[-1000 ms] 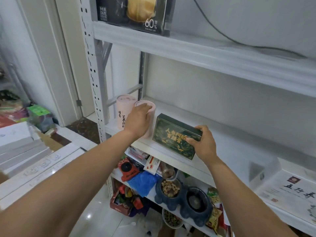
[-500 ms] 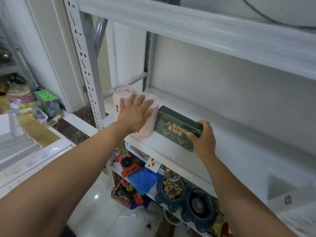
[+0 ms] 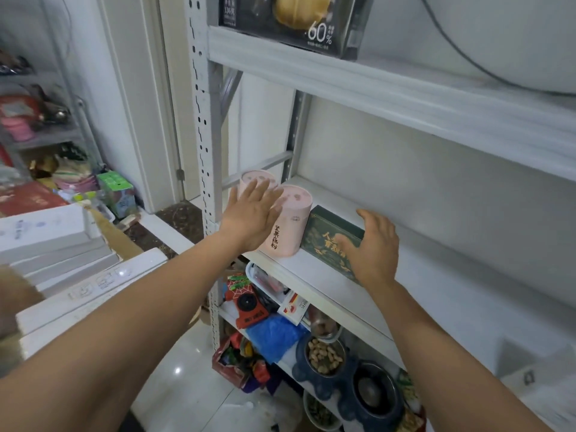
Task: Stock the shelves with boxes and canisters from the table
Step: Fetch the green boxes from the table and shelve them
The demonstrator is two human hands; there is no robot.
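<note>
While the near pink canister (image 3: 293,226) stands upright at the front left of the middle shelf (image 3: 314,285), the green box (image 3: 324,238) sits right against it at three o'clock, and the far pink canister (image 3: 260,176) peeks out at eleven o'clock, just behind. The left hand (image 3: 252,216) is in front of both canisters, fingers straight and fanned apart, clasping nothing; whether the palm touches them cannot be told. Over at the box's right end, the right hand (image 3: 372,247) is spread loose too, fingers apart, covering that end without curling round it. Up at twelve o'clock, a black box (image 3: 280,23) marked 60% sits on the upper shelf (image 3: 389,92). Down at six o'clock, a blue bag (image 3: 274,335) and a bowl of peanuts (image 3: 324,357) crowd the lower shelf. Way out at nine o'clock, white boxes (image 3: 46,232) lie stacked.
</note>
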